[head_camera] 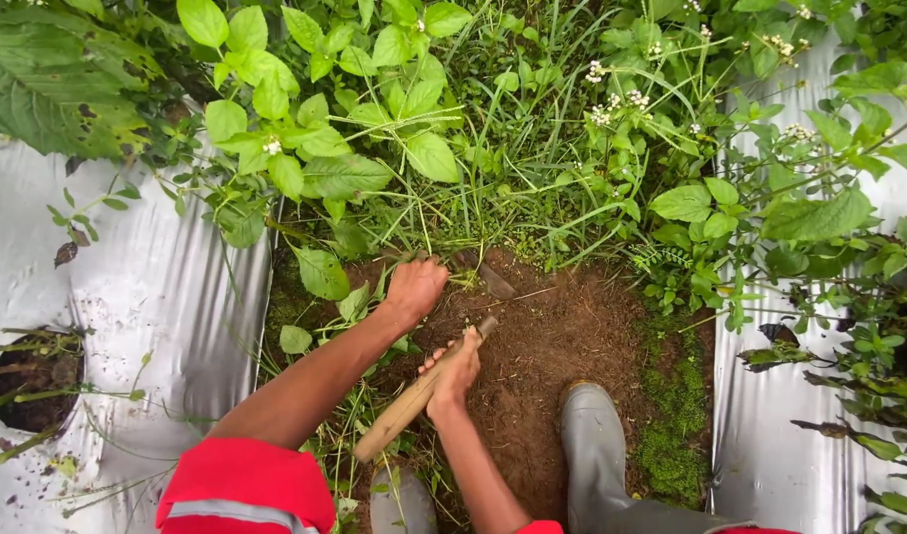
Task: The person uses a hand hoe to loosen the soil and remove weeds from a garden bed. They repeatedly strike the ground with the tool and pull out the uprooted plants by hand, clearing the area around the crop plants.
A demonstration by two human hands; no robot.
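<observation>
The right hand is clamped on a wooden-handled hoe, its blade apparently at twelve o'clock in the bare soil. The left hand closes on grass stems just beside it. A grey rubber boot stands at five o'clock.

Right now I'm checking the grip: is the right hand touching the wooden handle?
Touching. The head view shows the right hand wrapped around the wooden handle, fingers closed over it with no gap.

Your sleeves were red, your boot grey, the tool handle pale wood, the plastic sheet silver, the soil brown.
</observation>
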